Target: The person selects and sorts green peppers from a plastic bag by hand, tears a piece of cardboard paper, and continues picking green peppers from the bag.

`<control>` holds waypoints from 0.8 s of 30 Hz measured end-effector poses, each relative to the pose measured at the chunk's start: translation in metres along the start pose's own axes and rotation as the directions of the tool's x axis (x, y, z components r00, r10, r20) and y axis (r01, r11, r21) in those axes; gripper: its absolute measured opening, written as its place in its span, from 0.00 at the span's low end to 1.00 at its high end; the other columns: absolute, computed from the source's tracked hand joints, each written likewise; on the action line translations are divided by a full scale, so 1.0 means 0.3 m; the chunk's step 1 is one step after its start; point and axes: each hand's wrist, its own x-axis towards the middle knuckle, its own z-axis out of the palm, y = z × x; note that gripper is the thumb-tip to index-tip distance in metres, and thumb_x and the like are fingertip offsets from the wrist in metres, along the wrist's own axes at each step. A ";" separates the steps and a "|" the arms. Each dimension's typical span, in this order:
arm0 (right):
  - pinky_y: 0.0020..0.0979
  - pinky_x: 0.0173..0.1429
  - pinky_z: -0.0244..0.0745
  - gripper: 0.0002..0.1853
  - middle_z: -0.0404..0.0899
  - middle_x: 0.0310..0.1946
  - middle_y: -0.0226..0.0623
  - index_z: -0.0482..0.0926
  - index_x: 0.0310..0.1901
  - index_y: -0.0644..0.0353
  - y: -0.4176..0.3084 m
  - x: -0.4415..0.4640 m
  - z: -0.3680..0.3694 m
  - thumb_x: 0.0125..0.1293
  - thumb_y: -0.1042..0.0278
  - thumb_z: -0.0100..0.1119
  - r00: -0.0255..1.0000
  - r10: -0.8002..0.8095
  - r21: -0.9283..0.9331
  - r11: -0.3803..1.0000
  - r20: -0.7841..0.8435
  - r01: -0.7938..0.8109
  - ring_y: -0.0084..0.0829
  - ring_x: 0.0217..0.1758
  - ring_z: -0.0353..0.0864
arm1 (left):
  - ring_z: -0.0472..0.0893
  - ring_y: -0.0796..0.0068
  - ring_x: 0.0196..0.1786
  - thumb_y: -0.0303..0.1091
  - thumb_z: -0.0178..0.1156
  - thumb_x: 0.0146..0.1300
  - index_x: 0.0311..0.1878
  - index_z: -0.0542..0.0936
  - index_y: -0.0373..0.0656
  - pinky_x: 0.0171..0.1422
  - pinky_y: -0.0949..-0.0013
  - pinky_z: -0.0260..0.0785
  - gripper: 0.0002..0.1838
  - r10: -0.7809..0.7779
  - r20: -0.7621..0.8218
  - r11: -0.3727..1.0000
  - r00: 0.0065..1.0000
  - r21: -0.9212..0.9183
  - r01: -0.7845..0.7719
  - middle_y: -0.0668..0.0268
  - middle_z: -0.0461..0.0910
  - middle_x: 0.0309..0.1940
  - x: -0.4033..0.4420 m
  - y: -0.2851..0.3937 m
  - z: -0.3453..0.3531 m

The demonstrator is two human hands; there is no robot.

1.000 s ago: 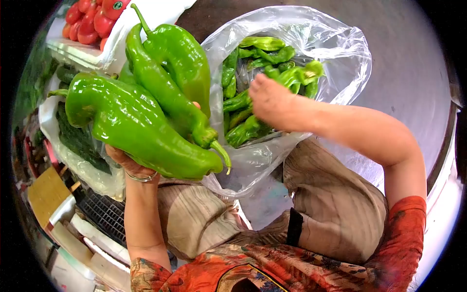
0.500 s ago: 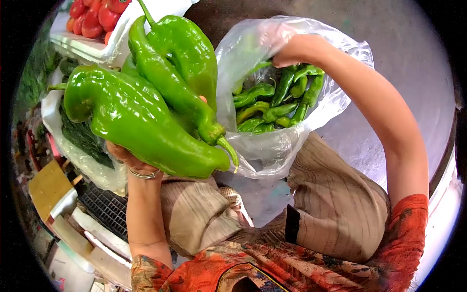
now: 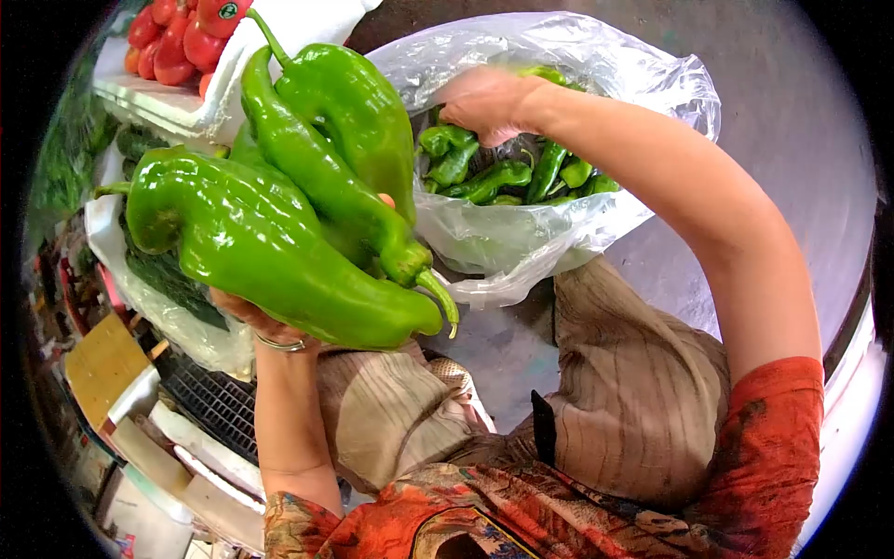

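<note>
Clutching at least three large green peppers (image 3: 279, 256), left hand (image 3: 264, 321); right hand (image 3: 484, 102), grip unclear, at one clear plastic bag (image 3: 531, 228) of small green peppers (image 3: 496, 181).

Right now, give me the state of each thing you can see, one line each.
Bag, open
Large peppers, raised, glossy
Small peppers, loose in bag, partly hidden
Left hand, holding large peppers
Right hand, at bag's opening, blurred, grip unclear
Tomatoes, red, piled

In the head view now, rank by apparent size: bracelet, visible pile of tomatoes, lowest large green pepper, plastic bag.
Largest to smallest:
1. Clear plastic bag
2. Lowest large green pepper, probably enlarged by nearness to the camera
3. Visible tomatoes, cut off by the frame
4. Bracelet
</note>
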 end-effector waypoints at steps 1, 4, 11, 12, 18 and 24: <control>0.41 0.50 0.77 0.18 0.80 0.39 0.41 0.80 0.37 0.59 0.010 0.004 0.029 0.40 0.72 0.69 1.000 0.002 -0.001 1.000 -0.002 -0.002 0.45 0.46 0.81 | 0.81 0.48 0.55 0.57 0.54 0.67 0.72 0.63 0.46 0.50 0.51 0.81 0.36 0.014 -0.005 1.000 1.000 0.007 -0.014 0.42 0.77 0.56 0.000 0.006 -0.009; 0.42 0.50 0.77 0.29 0.80 0.39 0.42 0.75 0.48 0.57 0.036 -0.010 0.115 0.40 0.73 0.72 0.946 -0.097 -0.065 0.995 -0.311 0.081 0.45 0.48 0.81 | 0.80 0.48 0.56 0.58 0.54 0.68 0.73 0.62 0.47 0.51 0.51 0.81 0.37 -0.091 0.089 0.976 0.992 0.205 0.071 0.43 0.76 0.57 -0.007 0.028 -0.009; 0.42 0.60 0.71 0.32 0.78 0.41 0.41 0.73 0.53 0.60 -0.044 -0.078 0.126 0.43 0.67 0.73 0.974 0.093 -0.038 0.994 -0.207 -0.103 0.44 0.55 0.76 | 0.80 0.47 0.57 0.61 0.54 0.66 0.74 0.60 0.47 0.53 0.50 0.80 0.40 -0.034 0.113 0.999 0.993 0.016 0.032 0.42 0.74 0.60 -0.016 0.001 0.058; 0.41 0.61 0.69 0.30 0.77 0.42 0.40 0.73 0.51 0.59 -0.055 -0.081 0.130 0.44 0.66 0.73 0.974 0.098 -0.015 0.995 -0.205 -0.103 0.43 0.57 0.75 | 0.80 0.47 0.57 0.61 0.55 0.65 0.74 0.60 0.47 0.54 0.49 0.80 0.40 -0.034 0.128 0.999 0.991 0.002 0.034 0.41 0.74 0.59 -0.019 -0.001 0.063; 0.41 0.58 0.73 0.24 0.81 0.43 0.45 0.76 0.47 0.61 -0.039 -0.148 -0.037 0.48 0.64 0.69 0.967 0.254 0.202 0.946 0.030 -0.255 0.44 0.50 0.79 | 0.80 0.49 0.57 0.59 0.55 0.66 0.73 0.61 0.48 0.54 0.49 0.79 0.38 -0.049 0.149 0.994 0.988 0.102 0.034 0.43 0.76 0.58 -0.006 0.023 -0.024; 0.39 0.48 0.78 0.29 0.83 0.39 0.50 0.78 0.52 0.62 0.210 -0.147 -0.028 0.44 0.64 0.68 0.858 0.513 0.431 0.771 0.012 -0.468 0.47 0.43 0.83 | 0.81 0.55 0.56 0.57 0.53 0.69 0.73 0.61 0.48 0.53 0.55 0.80 0.36 -0.015 -0.023 0.987 1.000 0.157 0.019 0.47 0.78 0.57 -0.030 0.016 -0.011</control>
